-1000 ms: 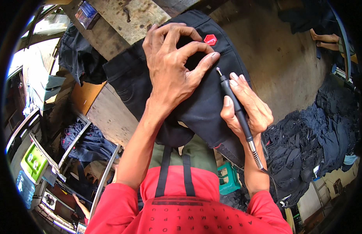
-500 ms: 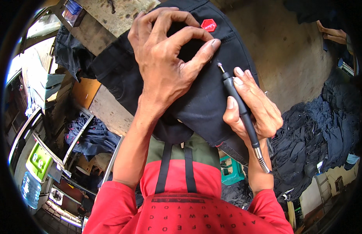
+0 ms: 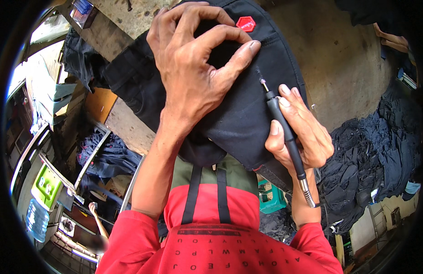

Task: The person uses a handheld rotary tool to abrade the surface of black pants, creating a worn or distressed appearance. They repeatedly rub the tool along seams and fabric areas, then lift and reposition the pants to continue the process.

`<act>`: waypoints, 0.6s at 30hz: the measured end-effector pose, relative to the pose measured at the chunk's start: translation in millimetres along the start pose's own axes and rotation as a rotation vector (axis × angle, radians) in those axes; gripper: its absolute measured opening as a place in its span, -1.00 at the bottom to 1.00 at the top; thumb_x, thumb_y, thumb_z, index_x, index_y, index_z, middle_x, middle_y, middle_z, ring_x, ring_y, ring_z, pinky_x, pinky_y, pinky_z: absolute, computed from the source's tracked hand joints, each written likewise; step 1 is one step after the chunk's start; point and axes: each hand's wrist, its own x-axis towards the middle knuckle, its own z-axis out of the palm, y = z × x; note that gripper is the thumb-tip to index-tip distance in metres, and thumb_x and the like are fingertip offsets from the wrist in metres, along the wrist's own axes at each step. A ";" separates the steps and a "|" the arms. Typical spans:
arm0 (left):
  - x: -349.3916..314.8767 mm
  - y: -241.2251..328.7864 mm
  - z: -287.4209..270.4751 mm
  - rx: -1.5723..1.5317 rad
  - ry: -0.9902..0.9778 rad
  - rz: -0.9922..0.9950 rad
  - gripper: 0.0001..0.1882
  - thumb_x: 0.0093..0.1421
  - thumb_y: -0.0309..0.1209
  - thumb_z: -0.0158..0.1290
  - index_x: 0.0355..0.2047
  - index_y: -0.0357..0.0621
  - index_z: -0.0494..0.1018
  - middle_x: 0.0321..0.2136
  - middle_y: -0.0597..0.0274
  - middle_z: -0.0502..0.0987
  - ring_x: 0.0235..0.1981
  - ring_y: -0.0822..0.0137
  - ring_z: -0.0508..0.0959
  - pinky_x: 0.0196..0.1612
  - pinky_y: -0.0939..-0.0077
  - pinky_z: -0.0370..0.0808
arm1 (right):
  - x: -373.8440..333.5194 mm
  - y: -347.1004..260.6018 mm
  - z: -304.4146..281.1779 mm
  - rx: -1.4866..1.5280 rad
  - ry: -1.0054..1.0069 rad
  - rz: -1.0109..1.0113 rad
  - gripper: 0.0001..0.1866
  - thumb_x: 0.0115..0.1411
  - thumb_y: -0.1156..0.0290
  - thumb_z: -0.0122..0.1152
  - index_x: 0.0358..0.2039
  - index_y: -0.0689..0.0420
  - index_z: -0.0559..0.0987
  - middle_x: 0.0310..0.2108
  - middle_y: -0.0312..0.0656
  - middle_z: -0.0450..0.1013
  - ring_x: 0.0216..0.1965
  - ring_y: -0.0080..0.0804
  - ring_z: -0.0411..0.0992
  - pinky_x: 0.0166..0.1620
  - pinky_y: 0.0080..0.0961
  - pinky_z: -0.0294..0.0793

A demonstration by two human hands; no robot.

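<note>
Black trousers [image 3: 225,123] lie spread across the work surface in front of me, with a red hexagonal label [image 3: 245,24] near their far edge. My left hand [image 3: 188,68] rests on them, thumb and forefinger closed in a pinch on the cloth near the label. In my right hand [image 3: 307,130] is a black pen-shaped rotary grinder [image 3: 287,130], held like a pencil. Its small pale tip meets the cloth, or hovers just over it, right of my left thumb. A faint greyish streak [image 3: 258,72] runs up from the tip.
Dark garments [image 3: 362,160] are heaped at the right, and more cloth [image 3: 109,153] lies lower left. A green plastic crate [image 3: 271,196] stands below the work surface. Another person's arm [image 3: 99,221] shows at lower left, other hands [image 3: 394,40] at far right.
My right hand and the grinder have moved slightly down and right, and the pale streak shows above the tip. My left hand has barely shifted. Another person's arm has appeared at lower left.
</note>
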 end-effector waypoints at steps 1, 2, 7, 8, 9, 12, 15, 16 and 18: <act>0.0 -0.2 0.1 0.002 -0.001 0.000 -0.81 0.10 -0.17 0.50 -0.33 0.10 0.81 -0.15 0.46 0.68 0.12 0.24 0.52 0.31 0.19 0.28 | -1.3 -0.1 -1.1 -0.001 -0.002 0.002 -0.66 0.09 0.60 0.28 -0.12 0.46 0.73 -0.17 0.27 0.72 -0.03 0.11 0.74 0.17 -0.01 0.72; -0.3 -0.4 0.2 0.005 -0.001 0.001 -0.81 0.10 -0.17 0.50 -0.33 0.10 0.81 -0.15 0.46 0.68 0.12 0.25 0.52 0.31 0.19 0.28 | -3.0 -0.2 -2.2 -0.005 -0.005 0.004 -0.66 0.09 0.59 0.28 -0.12 0.46 0.73 -0.17 0.27 0.72 -0.03 0.11 0.74 0.17 -0.02 0.72; -0.8 -1.5 0.9 -0.002 0.008 0.007 -0.80 0.09 -0.17 0.51 -0.33 0.10 0.81 -0.15 0.46 0.68 0.12 0.24 0.52 0.30 0.19 0.29 | -11.0 0.7 -3.9 0.009 0.018 0.021 -0.67 0.05 0.58 0.38 -0.12 0.37 0.75 -0.25 0.14 0.72 -0.06 0.07 0.76 0.15 -0.06 0.74; -0.9 -1.4 1.0 -0.006 0.009 0.003 -0.80 0.09 -0.17 0.51 -0.33 0.10 0.81 -0.15 0.46 0.68 0.12 0.24 0.52 0.30 0.19 0.29 | -11.2 0.3 -5.0 0.013 0.012 0.023 -0.66 0.06 0.58 0.38 -0.11 0.37 0.75 -0.24 0.14 0.72 -0.05 0.07 0.76 0.15 -0.07 0.74; -0.9 -1.3 0.9 0.002 0.002 0.007 -0.80 0.08 -0.17 0.51 -0.33 0.10 0.81 -0.15 0.46 0.69 0.12 0.24 0.52 0.30 0.19 0.29 | -10.6 -1.0 -6.4 0.016 0.007 0.025 -0.66 0.06 0.58 0.38 -0.11 0.38 0.75 -0.23 0.15 0.72 -0.05 0.07 0.76 0.15 -0.07 0.74; -0.8 -1.1 0.5 0.006 0.010 0.006 -0.78 0.07 -0.16 0.52 -0.34 0.09 0.81 -0.15 0.46 0.69 0.12 0.24 0.52 0.29 0.19 0.29 | -2.6 -2.4 -9.2 0.048 0.042 0.041 -0.66 0.08 0.57 0.38 -0.10 0.40 0.74 -0.22 0.16 0.73 -0.04 0.09 0.75 0.16 -0.07 0.74; -1.7 0.1 0.5 -0.037 0.030 -0.034 -0.76 0.03 -0.14 0.54 -0.34 0.10 0.81 -0.14 0.47 0.69 0.14 0.24 0.50 0.30 0.19 0.28 | 13.5 5.7 -10.5 0.007 0.018 0.031 -0.69 0.09 0.61 0.40 -0.12 0.42 0.74 -0.19 0.18 0.72 -0.04 0.10 0.75 0.17 -0.03 0.73; -2.2 0.4 0.6 -0.025 0.026 -0.034 -0.76 0.04 -0.13 0.54 -0.34 0.10 0.81 -0.14 0.47 0.69 0.15 0.24 0.50 0.31 0.19 0.27 | 17.3 6.9 -8.5 -0.013 -0.009 0.036 -0.69 0.08 0.63 0.42 -0.12 0.41 0.74 -0.20 0.17 0.72 -0.04 0.09 0.75 0.17 -0.02 0.72; -2.4 -0.4 1.6 -0.036 0.029 -0.042 -0.76 0.04 -0.12 0.54 -0.35 0.11 0.81 -0.14 0.48 0.69 0.16 0.24 0.49 0.32 0.18 0.26 | 23.4 9.1 -7.8 0.008 -0.053 -0.006 -0.68 0.07 0.62 0.44 -0.12 0.40 0.75 -0.21 0.15 0.73 -0.03 0.08 0.75 0.18 -0.01 0.71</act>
